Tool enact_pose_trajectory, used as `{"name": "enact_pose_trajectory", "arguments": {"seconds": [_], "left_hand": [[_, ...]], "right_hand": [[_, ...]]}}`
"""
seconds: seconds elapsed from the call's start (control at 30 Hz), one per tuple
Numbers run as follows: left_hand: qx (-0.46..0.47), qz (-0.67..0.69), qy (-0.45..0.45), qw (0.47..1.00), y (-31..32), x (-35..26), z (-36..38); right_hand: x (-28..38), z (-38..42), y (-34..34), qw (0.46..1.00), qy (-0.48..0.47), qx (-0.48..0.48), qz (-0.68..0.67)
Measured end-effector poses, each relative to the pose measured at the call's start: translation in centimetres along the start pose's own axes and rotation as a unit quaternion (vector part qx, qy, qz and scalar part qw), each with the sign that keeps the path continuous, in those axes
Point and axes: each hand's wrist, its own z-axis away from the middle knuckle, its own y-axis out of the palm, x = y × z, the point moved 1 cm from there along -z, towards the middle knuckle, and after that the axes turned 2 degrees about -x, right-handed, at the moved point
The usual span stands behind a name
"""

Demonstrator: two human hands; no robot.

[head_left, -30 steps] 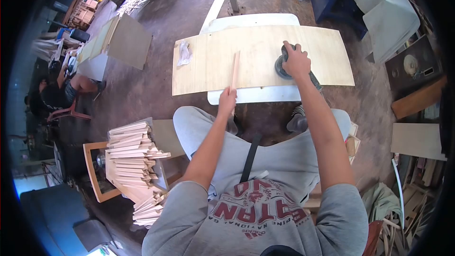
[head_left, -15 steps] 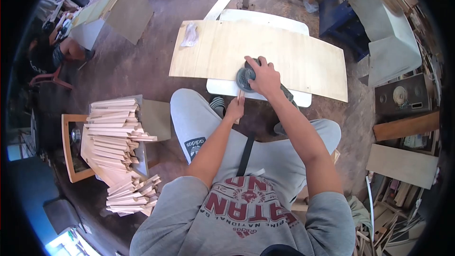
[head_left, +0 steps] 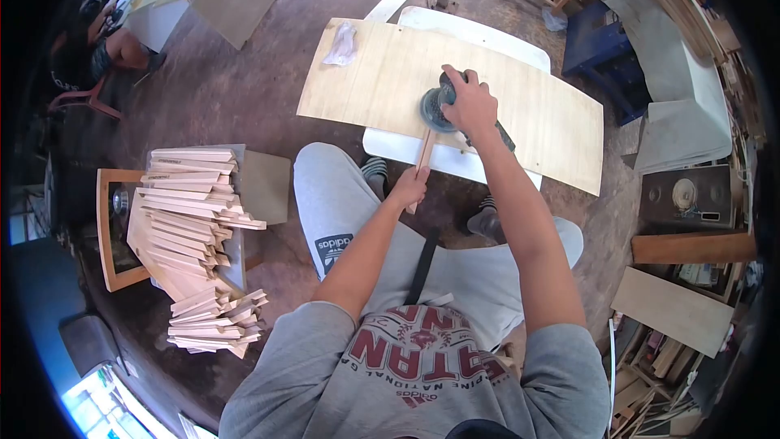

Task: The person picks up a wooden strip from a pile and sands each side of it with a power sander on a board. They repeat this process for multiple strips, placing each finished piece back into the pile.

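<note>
My right hand (head_left: 473,106) is closed over the top of a dark sander (head_left: 437,111), whose round pad rests near the front edge of a pale plywood board (head_left: 544,118). My left hand (head_left: 409,188) grips a narrow wooden strip (head_left: 426,149) by its near end. The strip's far end reaches the front rim of the sander's pad; whether it runs underneath is hidden. Beneath the plywood, parts of a white surface (head_left: 390,145) show at the front and back.
Many similar wooden strips (head_left: 183,232) lie stacked at my left, beside a wooden frame (head_left: 106,232). A crumpled plastic bag (head_left: 342,45) lies on the plywood. Another person (head_left: 85,57) sits at far left. Boards (head_left: 674,309) and a speaker box (head_left: 686,195) stand at right.
The sander and my right hand have shifted slightly away from my body. More of the strip now shows between my left hand and the sander. The whole view has also shifted a little.
</note>
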Motion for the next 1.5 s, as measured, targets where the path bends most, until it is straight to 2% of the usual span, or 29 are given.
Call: {"name": "enact_pose_trajectory", "arguments": {"seconds": [0.27,0.4,0.53,0.63,0.83,0.93,1.03,1.13,1.2,1.23,1.27,1.3,1.33,1.37,1.43,1.5], "left_hand": [[-0.017,0.035,-0.019,0.999,0.7,0.2,-0.3],[-0.013,0.022,-0.006,1.000,0.6,0.4,-0.6],[-0.007,0.025,-0.007,1.000,0.3,-0.4,0.0],[0.000,0.003,-0.019,1.000,-0.4,-0.2,-0.3],[-0.041,0.033,-0.025,0.998,-0.4,-0.1,-0.4],[-0.022,0.020,-0.006,1.000,-0.5,0.0,-0.3],[-0.025,0.035,-0.015,0.999,-0.5,-0.6,0.1],[-0.038,0.177,-0.026,0.983,-0.9,-2.1,-0.1],[-0.066,0.245,0.067,0.965,-1.4,-4.9,0.7],[-0.080,0.244,0.147,0.955,-2.2,-6.6,0.9],[-0.094,0.244,0.189,0.946,-3.5,-8.6,1.5],[-0.117,0.242,0.226,0.936,-5.2,-11.3,3.4],[-0.158,0.235,0.262,0.923,-7.2,-13.8,5.1],[-0.214,0.232,0.273,0.909,-9.2,-16.1,7.9],[-0.329,0.229,0.286,0.871,-14.4,-17.7,11.7],[-0.428,0.236,0.306,0.817,-20.4,-15.6,14.8]], "right_hand": [[0.5,7.1,-0.1,0.999,-0.009,0.002,-0.053],[-0.3,4.0,0.4,0.999,-0.020,-0.030,-0.033],[-1.8,-1.4,0.6,0.998,0.033,-0.036,-0.037],[-1.9,-3.5,0.6,0.999,0.035,-0.008,-0.035],[0.0,3.0,0.8,0.998,0.001,0.008,-0.058],[0.2,7.0,0.1,0.996,-0.065,0.023,-0.062],[-1.6,7.0,-0.7,0.997,-0.043,0.024,-0.056],[-4.7,6.4,-2.2,0.998,0.015,-0.041,-0.035],[-6.6,5.7,-3.2,0.999,0.042,-0.027,-0.004],[-8.2,5.5,-2.6,0.998,0.014,-0.052,-0.017],[-10.4,4.9,-1.2,0.998,-0.002,-0.053,-0.018],[-11.9,4.8,-0.2,0.999,0.018,-0.037,-0.027],[-13.9,4.1,1.6,0.999,0.040,-0.016,0.026],[-13.9,4.5,0.7,0.997,0.070,-0.033,0.005],[-14.4,4.4,0.4,0.998,0.034,-0.022,0.040],[-14.8,4.4,0.5,0.997,0.034,-0.021,0.061]]}}
